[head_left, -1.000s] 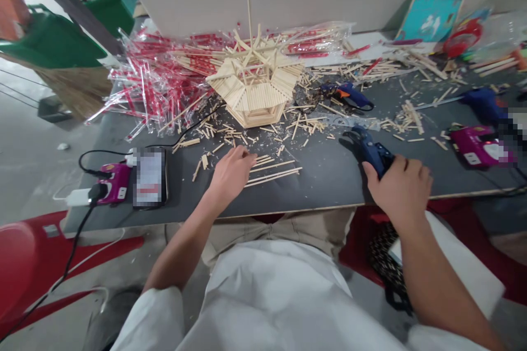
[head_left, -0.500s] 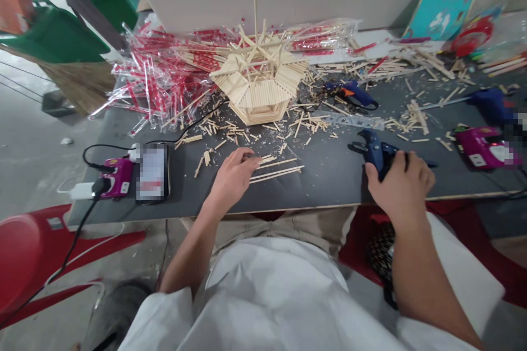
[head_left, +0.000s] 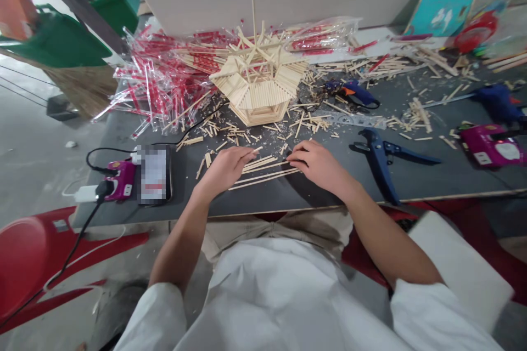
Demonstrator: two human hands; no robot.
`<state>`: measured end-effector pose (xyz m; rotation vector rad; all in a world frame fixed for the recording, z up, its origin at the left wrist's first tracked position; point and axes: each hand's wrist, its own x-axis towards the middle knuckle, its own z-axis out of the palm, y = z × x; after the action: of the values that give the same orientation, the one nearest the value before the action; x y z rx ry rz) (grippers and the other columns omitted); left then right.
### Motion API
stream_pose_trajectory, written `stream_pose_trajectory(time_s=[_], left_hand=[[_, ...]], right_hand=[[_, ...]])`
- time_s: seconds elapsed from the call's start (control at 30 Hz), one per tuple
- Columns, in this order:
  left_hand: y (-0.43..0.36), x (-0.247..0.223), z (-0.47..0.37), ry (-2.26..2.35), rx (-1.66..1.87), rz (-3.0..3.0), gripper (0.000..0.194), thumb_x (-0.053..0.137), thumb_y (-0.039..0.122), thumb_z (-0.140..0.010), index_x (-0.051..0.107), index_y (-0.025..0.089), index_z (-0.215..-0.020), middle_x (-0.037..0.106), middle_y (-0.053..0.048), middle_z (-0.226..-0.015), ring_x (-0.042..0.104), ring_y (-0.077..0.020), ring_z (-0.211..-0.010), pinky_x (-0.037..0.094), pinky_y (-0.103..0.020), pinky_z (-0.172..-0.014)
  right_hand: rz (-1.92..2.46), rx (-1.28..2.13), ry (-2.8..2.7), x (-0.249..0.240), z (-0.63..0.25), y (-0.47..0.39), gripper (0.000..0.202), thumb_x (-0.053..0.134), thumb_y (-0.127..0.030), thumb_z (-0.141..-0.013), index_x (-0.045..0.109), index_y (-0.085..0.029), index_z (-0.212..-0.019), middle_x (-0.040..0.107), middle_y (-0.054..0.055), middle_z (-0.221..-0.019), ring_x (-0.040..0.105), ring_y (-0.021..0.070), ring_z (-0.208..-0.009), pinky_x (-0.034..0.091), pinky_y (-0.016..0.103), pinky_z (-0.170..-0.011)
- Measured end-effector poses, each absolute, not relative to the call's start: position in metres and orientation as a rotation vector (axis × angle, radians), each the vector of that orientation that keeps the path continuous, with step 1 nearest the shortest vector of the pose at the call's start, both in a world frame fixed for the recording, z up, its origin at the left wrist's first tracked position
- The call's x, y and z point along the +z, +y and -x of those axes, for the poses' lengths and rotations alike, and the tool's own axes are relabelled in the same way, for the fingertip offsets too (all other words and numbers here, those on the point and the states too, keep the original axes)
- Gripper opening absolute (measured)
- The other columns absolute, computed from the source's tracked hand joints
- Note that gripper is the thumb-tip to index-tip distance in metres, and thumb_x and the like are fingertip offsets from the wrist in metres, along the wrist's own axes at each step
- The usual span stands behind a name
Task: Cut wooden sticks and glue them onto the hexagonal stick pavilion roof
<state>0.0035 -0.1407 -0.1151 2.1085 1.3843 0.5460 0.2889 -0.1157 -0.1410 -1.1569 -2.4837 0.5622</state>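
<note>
My left hand is closed, fingertips together around a short piece of wooden stick whose pale end pokes out past them. Below and beside it several thin wooden sticks lie roughly side by side on the table. My right hand is at the right ends of these sticks, thumb and fingers a little apart and pointing left; nothing held shows in it. Blue-handled cutters lie on the table to its right, handles spread. Beyond both hands stands a six-sided wooden stick model with a tall upright stick.
Offcuts litter the dark table. Red-and-clear wrappers heap at back left. A blue glue gun lies right of the model. A phone and purple power adapter are at left, another purple adapter at right.
My right hand has let go of the cutters and moved left to the sticks. My left hand has shifted slightly left, and a short stick end now shows at its fingertips.
</note>
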Motion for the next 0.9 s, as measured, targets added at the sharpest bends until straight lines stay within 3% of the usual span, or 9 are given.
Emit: stream_pose_trajectory(time_s=[0.13,0.33,0.63,0.9], left_hand=[[-0.136,-0.120,-0.010,1.317,0.477,-2.143,0.041,0.039,0.039,-0.107,0.073,0.019,-0.116,0.076,-0.008,-0.119,0.068,-0.0229,-0.109,0.047,-0.030,-0.097],[-0.138,-0.123,-0.011,1.291,0.492,-2.094,0.038,0.037,0.036,-0.108,0.072,0.021,-0.111,0.077,-0.005,-0.117,0.070,-0.0206,-0.108,0.047,-0.027,-0.095],[-0.137,-0.115,-0.007,1.291,0.603,-1.941,0.037,0.042,0.039,-0.107,0.071,0.019,-0.114,0.079,-0.006,-0.111,0.073,-0.0199,-0.105,0.051,-0.026,-0.094],[-0.113,-0.099,-0.005,1.180,0.760,-1.910,0.036,0.048,0.040,-0.105,0.074,0.016,-0.109,0.078,-0.007,-0.110,0.072,-0.0194,-0.103,0.051,-0.026,-0.092]], right_hand=[[1.131,0.525,-2.600,-0.141,-0.284,-0.108,0.020,0.051,-0.022,-0.101,0.070,-0.017,-0.096,0.066,0.011,-0.104,0.057,0.0257,-0.101,0.045,0.041,-0.097],[1.232,0.644,-2.490,-0.125,-0.294,-0.114,0.018,0.043,-0.020,-0.102,0.060,-0.020,-0.099,0.066,0.010,-0.103,0.057,0.0251,-0.100,0.045,0.038,-0.090],[1.177,0.629,-1.996,-0.070,-0.314,-0.109,0.015,0.061,-0.036,-0.097,0.065,-0.022,-0.099,0.068,0.005,-0.094,0.062,0.0201,-0.084,0.049,0.034,-0.077],[0.985,0.553,-1.919,-0.031,-0.286,-0.095,0.011,0.066,-0.034,-0.096,0.067,-0.023,-0.098,0.068,0.001,-0.094,0.065,0.0156,-0.083,0.055,0.032,-0.077]])
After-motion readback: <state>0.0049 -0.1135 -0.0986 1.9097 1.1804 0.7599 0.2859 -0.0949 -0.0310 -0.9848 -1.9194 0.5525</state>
